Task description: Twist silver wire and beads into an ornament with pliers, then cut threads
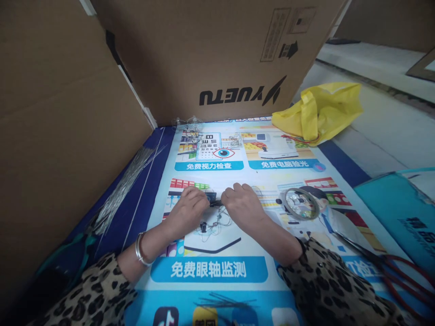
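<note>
My left hand [189,207] and my right hand [243,204] are close together over the printed sheet, fingers curled into pinches. Between and below them hangs a tangle of thin beaded wire [217,223], with loops and small beads. Both hands seem to grip this wire, though the fingertips hide the exact hold. A small dark patch shows in the gap between the hands; I cannot make out what it is. To the right of my right hand sits a round clear dish [301,203] with small beads in it.
Scissors [390,265] with red handles lie at right, near a teal bag [401,217]. A bundle of thin wires [124,188] lies left; short dark wires [224,300] lie in front. Wire pieces [190,127], a yellow bag [317,113] and a cardboard wall [217,54] stand behind.
</note>
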`<state>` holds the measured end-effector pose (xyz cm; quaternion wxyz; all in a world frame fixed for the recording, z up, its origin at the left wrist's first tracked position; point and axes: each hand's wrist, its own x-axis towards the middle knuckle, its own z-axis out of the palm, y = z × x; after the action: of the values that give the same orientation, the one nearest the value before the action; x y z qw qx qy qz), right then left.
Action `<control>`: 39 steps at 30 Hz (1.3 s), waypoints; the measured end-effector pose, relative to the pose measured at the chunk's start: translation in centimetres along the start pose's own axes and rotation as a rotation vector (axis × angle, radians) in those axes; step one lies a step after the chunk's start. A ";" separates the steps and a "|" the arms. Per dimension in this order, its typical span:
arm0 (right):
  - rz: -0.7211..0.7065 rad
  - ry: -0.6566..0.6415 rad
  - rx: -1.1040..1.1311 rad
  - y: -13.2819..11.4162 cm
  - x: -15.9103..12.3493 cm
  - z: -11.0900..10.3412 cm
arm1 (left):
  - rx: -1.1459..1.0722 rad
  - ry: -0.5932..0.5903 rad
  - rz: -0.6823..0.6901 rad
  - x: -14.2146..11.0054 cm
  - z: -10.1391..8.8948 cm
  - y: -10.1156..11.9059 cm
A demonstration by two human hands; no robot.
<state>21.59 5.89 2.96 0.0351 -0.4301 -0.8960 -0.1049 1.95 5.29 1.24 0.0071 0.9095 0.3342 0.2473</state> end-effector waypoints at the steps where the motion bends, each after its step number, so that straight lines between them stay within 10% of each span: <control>1: 0.005 -0.008 0.002 0.0 0.0 0.0 | -0.005 -0.004 0.002 0.0 0.0 0.0; 20: 0.016 0.008 -0.008 0.2 0.2 -0.6 | -0.286 -0.007 -0.240 0.1 0.2 -1.3; 39: -0.144 0.015 0.001 1.5 1.2 -0.3 | -0.216 -0.071 -0.057 0.4 -0.4 -1.4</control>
<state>21.98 7.70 3.67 0.0343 -0.3638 -0.9243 -0.1099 1.20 6.56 1.49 0.1239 0.9016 0.3310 0.2493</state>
